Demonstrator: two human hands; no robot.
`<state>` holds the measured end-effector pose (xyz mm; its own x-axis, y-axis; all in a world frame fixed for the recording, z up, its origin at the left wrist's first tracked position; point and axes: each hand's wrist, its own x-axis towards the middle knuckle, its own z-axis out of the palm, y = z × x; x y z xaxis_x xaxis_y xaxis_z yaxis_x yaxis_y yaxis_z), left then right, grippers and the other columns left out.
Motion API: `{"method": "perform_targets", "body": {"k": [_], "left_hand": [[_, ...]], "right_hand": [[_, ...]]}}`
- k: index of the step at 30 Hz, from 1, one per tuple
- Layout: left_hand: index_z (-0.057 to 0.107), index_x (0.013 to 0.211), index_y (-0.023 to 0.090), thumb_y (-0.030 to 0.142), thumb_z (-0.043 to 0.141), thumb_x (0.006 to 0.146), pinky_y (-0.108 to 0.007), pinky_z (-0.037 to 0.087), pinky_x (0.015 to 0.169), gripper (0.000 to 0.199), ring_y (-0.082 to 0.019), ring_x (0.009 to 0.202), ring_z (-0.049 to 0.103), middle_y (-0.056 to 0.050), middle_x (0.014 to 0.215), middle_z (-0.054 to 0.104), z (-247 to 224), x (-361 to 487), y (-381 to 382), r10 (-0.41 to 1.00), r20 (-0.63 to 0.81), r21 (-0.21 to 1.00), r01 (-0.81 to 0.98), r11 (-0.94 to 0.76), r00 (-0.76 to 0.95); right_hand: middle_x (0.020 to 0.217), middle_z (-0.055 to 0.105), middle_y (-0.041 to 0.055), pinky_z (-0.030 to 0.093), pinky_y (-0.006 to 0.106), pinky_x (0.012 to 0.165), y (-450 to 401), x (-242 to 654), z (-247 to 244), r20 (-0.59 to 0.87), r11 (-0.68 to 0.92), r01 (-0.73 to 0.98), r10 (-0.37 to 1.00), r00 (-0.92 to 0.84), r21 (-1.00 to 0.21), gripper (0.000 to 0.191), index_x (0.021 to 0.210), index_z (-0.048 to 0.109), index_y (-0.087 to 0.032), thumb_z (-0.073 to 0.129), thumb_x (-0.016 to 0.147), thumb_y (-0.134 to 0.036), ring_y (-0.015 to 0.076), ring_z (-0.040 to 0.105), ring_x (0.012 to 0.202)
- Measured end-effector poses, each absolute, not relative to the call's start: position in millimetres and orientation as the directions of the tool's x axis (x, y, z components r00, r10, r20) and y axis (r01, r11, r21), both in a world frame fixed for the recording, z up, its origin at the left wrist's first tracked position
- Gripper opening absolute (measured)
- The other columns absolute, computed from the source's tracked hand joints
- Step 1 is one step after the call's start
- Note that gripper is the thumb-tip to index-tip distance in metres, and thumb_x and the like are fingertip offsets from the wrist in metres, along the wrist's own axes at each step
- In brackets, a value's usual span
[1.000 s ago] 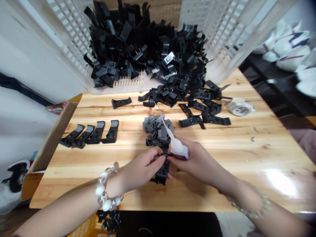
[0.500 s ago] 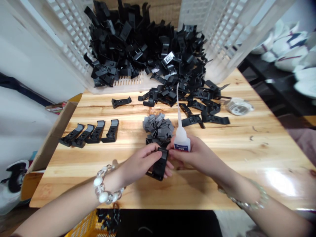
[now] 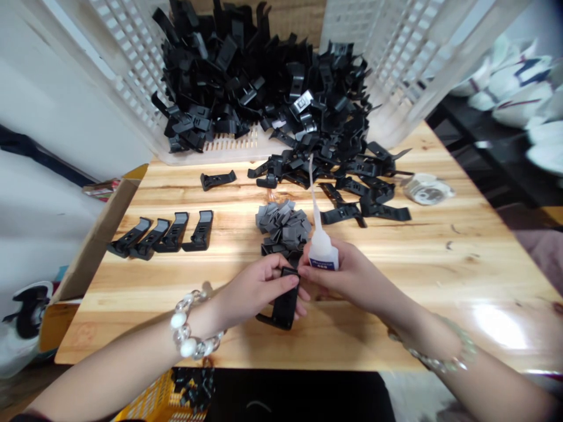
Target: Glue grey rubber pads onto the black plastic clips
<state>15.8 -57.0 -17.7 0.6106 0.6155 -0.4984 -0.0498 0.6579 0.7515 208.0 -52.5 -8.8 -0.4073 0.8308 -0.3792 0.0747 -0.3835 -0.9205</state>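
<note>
Near the front middle of the table, my left hand (image 3: 259, 287) grips a black plastic clip (image 3: 285, 302), its thumb lying on the upper end. My right hand (image 3: 338, 266) is closed around a small white glue bottle (image 3: 324, 252) with a long thin nozzle pointing up and away. The right fingertips meet the top edge of the clip; whether they pinch anything else is hidden. Just beyond both hands lies a heap of small grey pads (image 3: 284, 223). Several finished-looking black clips with grey ends (image 3: 175, 232) stand in a row at the left.
A white plastic crate (image 3: 176, 155) full of black clips (image 3: 246, 76) stands at the back, with more clips spilled before it (image 3: 352, 187). One clip (image 3: 219, 179) lies alone. A tape roll (image 3: 426, 189) is at right, a cardboard box (image 3: 94, 234) at left, a yellow basket (image 3: 153, 401) below.
The clip in my left hand has turned and dropped slightly toward me, and the thumb now covers its upper end. The glue bottle's nozzle leans a little more to the left.
</note>
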Motion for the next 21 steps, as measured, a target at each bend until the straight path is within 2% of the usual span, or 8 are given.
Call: {"method": "perform_targets", "body": {"k": [14,21], "left_hand": [[0.049,0.087,0.016,0.033,0.066,0.087,-0.028,0.058,0.061,0.024,-0.018,0.065,0.073,-0.008,0.077,0.075,-17.0,9.7,-55.8,0.590,-0.490,0.744,-0.045,0.667,0.642],[0.053,0.092,0.015,0.035,0.063,0.089,-0.029,0.059,0.068,0.022,-0.017,0.072,0.073,-0.009,0.089,0.075,-16.1,11.2,-56.9,0.610,-0.496,0.770,-0.012,0.638,0.618]], "right_hand": [[0.067,0.052,-0.0036,0.042,0.021,0.047,-53.9,208.5,-8.7,-0.389,-0.371,0.126,0.826,-0.407,-0.920,0.024,0.085,0.055,-0.021,0.071,0.077,-0.037,0.0094,0.047,0.054],[0.061,0.050,-0.0058,0.035,0.020,0.044,-53.1,209.1,-10.6,-0.368,-0.388,0.051,0.816,-0.446,-0.920,0.024,0.084,0.052,-0.021,0.070,0.079,-0.036,0.0076,0.042,0.049]]}}
